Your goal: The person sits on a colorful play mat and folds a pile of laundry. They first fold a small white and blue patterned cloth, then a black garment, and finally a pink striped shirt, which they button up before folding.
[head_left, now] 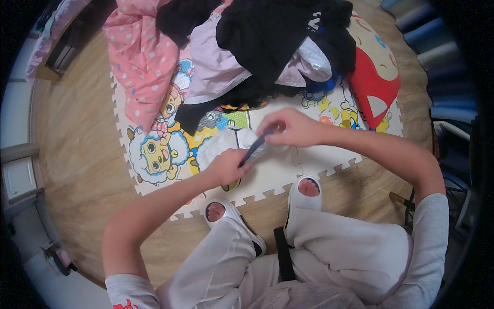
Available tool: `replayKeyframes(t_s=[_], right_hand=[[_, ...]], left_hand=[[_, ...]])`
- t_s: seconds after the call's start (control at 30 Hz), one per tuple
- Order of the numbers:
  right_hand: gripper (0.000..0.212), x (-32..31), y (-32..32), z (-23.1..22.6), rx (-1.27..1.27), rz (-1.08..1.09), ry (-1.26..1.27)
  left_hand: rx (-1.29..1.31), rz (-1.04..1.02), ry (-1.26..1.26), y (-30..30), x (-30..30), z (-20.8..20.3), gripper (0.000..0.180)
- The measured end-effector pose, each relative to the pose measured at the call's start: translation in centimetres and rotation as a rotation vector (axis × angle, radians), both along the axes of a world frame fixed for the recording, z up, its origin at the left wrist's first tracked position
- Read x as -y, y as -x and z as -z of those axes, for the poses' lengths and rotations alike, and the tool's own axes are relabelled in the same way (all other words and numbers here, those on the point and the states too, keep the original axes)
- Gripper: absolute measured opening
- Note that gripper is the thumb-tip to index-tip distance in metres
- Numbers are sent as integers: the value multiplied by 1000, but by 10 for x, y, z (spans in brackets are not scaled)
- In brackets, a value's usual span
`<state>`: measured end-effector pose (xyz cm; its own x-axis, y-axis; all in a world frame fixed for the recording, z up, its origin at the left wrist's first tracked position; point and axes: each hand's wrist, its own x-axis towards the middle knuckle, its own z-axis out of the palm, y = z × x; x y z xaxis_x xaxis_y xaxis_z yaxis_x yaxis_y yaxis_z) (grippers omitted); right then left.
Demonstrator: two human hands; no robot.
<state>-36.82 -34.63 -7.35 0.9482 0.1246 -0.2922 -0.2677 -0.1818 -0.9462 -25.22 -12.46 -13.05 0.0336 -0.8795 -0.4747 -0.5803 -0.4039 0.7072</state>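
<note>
Left hand (226,167): closed, pinching the lower end of one small dark blue garment piece (256,147), over the near part of the mat.

Right hand (290,127): closed, fingers gripping the upper end of the same piece, which is held taut between the two hands, slanting up toward the right.

Dark blue garment piece: one; narrow, strap-like where it shows, navy in colour; its full shape cannot be told. It hangs just above one white cloth (221,144), crumpled, lying on the mat directly beneath both hands.

Foam puzzle mat (319,159): one, toothed edges, pale ground with cartoon animal prints, laid on a wooden floor (87,165).

Slippers: two, white, open-toed; one left (226,216), one right (306,190), both at the mat's near edge.

Heap at the far side of the mat: one pink dotted cloth (141,62), one lilac garment (216,72), one mass of black clothing (272,36), the count within it unclear.

Cushion (373,77): one, red and cream, right of the heap.
</note>
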Motion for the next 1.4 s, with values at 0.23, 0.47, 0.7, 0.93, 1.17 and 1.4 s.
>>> replayKeyframes(t_s=[0.23, 0.47, 0.7, 0.93, 1.17, 1.4], right_hand=[[30, 36, -18, -1, -25, 144, 265], [24, 21, -14, -17, -108, 22, 417], [28, 17, -17, 11, -104, 237, 76], [8, 5, -31, -11, -303, 408, 171], [22, 9, -30, -9, -296, 369, 28], [11, 36, -15, -8, 95, 216, 674]], left_hand=[[-299, -248, 1, -42, 11, -29, 35], [-581, -679, 5, -57, 7, -30, 20], [-439, -658, 128, -53, 18, -47, 17], [-309, -917, 192, -58, 25, -57, 12], [223, -514, 539, -76, 25, -87, 17], [699, -156, 414, -112, 6, -103, 30]])
